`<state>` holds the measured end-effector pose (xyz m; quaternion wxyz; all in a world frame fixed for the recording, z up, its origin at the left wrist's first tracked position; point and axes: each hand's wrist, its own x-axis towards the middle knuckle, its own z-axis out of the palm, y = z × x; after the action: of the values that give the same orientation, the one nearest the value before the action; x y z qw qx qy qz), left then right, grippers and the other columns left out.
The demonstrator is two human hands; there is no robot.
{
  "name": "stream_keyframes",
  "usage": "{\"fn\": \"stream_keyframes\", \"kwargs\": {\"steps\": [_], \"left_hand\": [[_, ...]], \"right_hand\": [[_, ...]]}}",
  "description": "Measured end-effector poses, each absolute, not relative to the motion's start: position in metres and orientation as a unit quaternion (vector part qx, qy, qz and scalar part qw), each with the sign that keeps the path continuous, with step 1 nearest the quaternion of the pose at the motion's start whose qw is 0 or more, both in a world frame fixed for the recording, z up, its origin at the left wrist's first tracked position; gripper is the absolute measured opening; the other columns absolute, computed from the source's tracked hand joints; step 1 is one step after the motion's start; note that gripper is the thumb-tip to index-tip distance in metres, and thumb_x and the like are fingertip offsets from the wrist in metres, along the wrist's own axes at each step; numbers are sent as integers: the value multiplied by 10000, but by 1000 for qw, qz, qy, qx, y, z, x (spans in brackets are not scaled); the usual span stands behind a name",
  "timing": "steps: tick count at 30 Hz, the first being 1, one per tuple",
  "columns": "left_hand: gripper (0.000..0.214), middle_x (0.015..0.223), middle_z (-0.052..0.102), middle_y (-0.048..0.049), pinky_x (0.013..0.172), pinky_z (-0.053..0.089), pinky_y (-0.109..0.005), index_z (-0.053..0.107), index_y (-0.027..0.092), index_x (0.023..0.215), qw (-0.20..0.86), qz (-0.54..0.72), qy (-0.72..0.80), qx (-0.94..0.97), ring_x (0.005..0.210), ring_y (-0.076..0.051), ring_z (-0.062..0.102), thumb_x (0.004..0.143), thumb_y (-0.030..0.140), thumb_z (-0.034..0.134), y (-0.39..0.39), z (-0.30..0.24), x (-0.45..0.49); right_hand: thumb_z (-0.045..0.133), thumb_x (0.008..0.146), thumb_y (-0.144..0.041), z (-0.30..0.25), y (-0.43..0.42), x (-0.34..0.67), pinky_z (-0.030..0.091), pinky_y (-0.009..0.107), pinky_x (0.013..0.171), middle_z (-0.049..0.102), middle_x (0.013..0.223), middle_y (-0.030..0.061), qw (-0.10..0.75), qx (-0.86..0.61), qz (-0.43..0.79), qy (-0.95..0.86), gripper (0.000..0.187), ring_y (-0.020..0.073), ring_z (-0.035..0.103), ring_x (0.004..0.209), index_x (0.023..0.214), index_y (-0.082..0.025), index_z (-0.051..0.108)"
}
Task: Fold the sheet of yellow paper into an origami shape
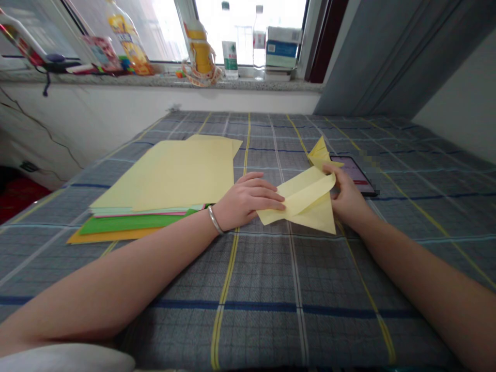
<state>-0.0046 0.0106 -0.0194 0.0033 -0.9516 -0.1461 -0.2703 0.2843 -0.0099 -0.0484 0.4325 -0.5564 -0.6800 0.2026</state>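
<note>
The folded sheet of pale yellow paper point(306, 201) sits on a checked grey cloth point(263, 268), its layered flaps forming angled creases and a sharp point aimed toward the person. To its left lies a stack of coloured paper point(163, 178), with pale yellow sheets on top and thin pink, green and orange sheets showing beneath; the person's left wrist, ringed by a silver bangle point(215, 219), is just beside its corner. The left hand point(248, 199) lies open and flat, its fingers pressing on the left end of the folded paper. The right hand point(349, 199) grasps the paper's upper right edge between curled fingers and thumb. A deeper yellow point point(318, 151) rises behind those fingers; whether it belongs to the same sheet cannot be told. Just beyond the right hand, a smartphone point(353, 173) lies on the cloth. A broad stretch of cloth spreads toward the person, and more extends right toward a white wall point(457, 88).
</note>
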Motion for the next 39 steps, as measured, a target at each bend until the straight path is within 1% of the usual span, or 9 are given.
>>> {"fn": "stream_keyframes", "kwargs": {"steps": [3, 6, 10, 13, 18, 21, 26, 32, 39], "left_hand": [[233, 1149, 698, 49, 1138, 254, -406, 672, 321, 1059, 11, -283, -175, -943, 1163, -145, 570, 923, 234, 504, 11, -19, -6], [190, 1117, 707, 48, 1147, 235, -433, 680, 294, 978, 3, -313, -215, -925, 1164, -156, 568, 883, 212, 537, 13, -20, -6], [39, 1028, 724, 9, 1096, 309, -438, 632, 219, 843, -58, -383, -269, -882, 1072, -173, 610, 841, 212, 593, 18, -24, -5], [124, 947, 704, -33, 945, 443, -383, 573, 186, 792, -143, -421, -311, -840, 957, -180, 628, 856, 291, 585, 20, -26, -4], [303, 740, 586, -6, 613, 446, -261, 545, 175, 780, -245, -396, -407, -786, 678, -141, 560, 909, 439, 472, 19, -28, -4], [329, 676, 556, 13, 546, 407, -239, 545, 171, 771, -293, -371, -436, -766, 615, -128, 537, 888, 473, 491, 17, -27, -3], [348, 741, 636, -14, 640, 466, -292, 606, 160, 752, -282, -309, -471, -776, 690, -154, 580, 885, 456, 478, 19, -26, -1], [306, 1087, 681, -59, 1093, 314, -476, 643, 171, 621, -105, -236, -487, -834, 1134, -253, 491, 825, 383, 556, 27, -33, -3], [341, 1205, 642, -41, 1147, 258, -462, 711, 187, 682, -100, -193, -506, -835, 1265, -252, 406, 861, 364, 480, 30, -39, -3]], "right_hand": [[633, 713, -241, -43, -11, 289, 512, 492, 908, 516, 1313, 133, 407, -563, 111, -711, 287, 334, 467, 1255, 1000, -231, 644], [626, 738, -274, -43, -10, 292, 558, 429, 792, 550, 1270, 118, 418, -566, 104, -703, 92, 306, 513, 1212, 814, -233, 658], [667, 736, -307, -46, -6, 292, 528, 451, 861, 631, 1171, 92, 452, -547, 112, -696, 80, 281, 572, 1143, 770, -238, 644], [674, 748, -334, -46, -4, 290, 465, 487, 964, 684, 1101, 61, 499, -531, 157, -666, 111, 259, 630, 1053, 758, -250, 602], [701, 713, -394, -43, -6, 283, 562, 429, 746, 722, 835, 25, 562, -530, 307, -556, 197, 242, 688, 777, 821, -278, 585], [697, 722, -383, -40, -9, 280, 565, 389, 633, 725, 794, 13, 564, -539, 371, -504, 249, 223, 683, 667, 909, -278, 571], [676, 731, -342, -38, -10, 281, 494, 309, 474, 693, 671, -8, 506, -580, 406, -493, 320, 201, 647, 543, 1013, -257, 550], [633, 742, -392, -35, -12, 286, 360, 261, 426, 615, 570, -16, 332, -658, 319, -596, 237, 159, 545, 480, 901, -219, 603], [586, 758, -438, -34, -12, 290, 301, 267, 462, 541, 517, -29, 261, -677, 236, -646, 272, 134, 445, 467, 884, -204, 645]]}}
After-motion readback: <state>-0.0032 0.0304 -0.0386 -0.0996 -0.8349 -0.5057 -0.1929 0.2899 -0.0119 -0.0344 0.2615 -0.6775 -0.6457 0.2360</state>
